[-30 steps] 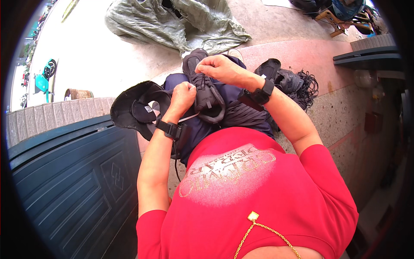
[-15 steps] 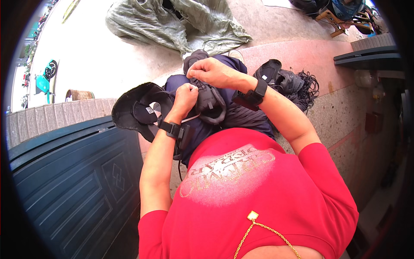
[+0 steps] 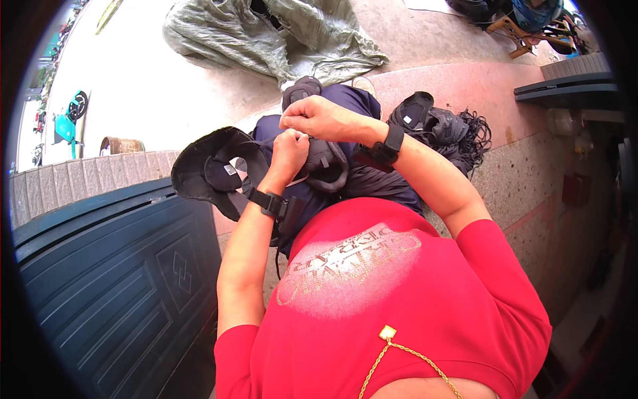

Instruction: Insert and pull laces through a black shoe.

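Note:
A black shoe (image 3: 330, 166) lies across my lap, its heel opening toward me and its toe pointing away. My left hand (image 3: 290, 154) is closed in a fist at the shoe's left side, by the lacing area. Above it, my right hand (image 3: 321, 120) reaches over the shoe's middle with fingers pinched together. Both hands are close to each other; what sits between their fingers is too small or hidden to make out. Black shoe uppers (image 3: 212, 169) rest by my left thigh, with white labels inside.
Right of my legs lie more black shoe uppers (image 3: 446, 126) and a tangle of black laces (image 3: 477, 136). A grey-green sheet (image 3: 232, 40) is spread in front. Blue panelled doors stand at left (image 3: 119, 286) and right (image 3: 565, 90). A wooden stool (image 3: 515, 36) is far right.
My right hand has shifted left and slightly down, nearer the left hand. The left hand has moved slightly to the right. The shoe stays on my lap.

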A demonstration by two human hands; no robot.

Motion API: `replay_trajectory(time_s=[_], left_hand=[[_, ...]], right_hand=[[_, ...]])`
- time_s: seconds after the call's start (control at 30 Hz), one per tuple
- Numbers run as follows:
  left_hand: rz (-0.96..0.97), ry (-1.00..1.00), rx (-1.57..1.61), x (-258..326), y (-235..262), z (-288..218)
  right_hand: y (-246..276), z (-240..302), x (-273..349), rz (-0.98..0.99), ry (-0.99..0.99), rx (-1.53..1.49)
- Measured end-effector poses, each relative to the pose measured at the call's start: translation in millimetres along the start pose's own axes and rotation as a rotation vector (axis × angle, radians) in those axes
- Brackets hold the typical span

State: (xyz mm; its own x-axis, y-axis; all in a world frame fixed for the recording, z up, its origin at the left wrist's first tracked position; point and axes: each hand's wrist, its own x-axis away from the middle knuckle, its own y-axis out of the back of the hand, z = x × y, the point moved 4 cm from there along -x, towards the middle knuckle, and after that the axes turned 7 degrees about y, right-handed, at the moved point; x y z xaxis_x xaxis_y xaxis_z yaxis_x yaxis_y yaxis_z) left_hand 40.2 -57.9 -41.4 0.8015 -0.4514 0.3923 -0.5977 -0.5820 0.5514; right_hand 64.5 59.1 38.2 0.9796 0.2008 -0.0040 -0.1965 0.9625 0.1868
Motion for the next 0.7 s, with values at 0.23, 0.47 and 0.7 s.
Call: replay_trajectory(time_s=[0.23,0.47,0.7], left_hand=[[-0.136,-0.076,-0.200,13,-3,-23],[-0.046,-0.094,0.057,-9,-15,11],[0.309,0.308,0.264,10,-4,-16]], right_hand=[[5,2,5,-0.003,0.010,-0.042],[-1,2,3,0.034,0.042,-0.057],[9,-3,-21,-0.059,0.199,0.210]])
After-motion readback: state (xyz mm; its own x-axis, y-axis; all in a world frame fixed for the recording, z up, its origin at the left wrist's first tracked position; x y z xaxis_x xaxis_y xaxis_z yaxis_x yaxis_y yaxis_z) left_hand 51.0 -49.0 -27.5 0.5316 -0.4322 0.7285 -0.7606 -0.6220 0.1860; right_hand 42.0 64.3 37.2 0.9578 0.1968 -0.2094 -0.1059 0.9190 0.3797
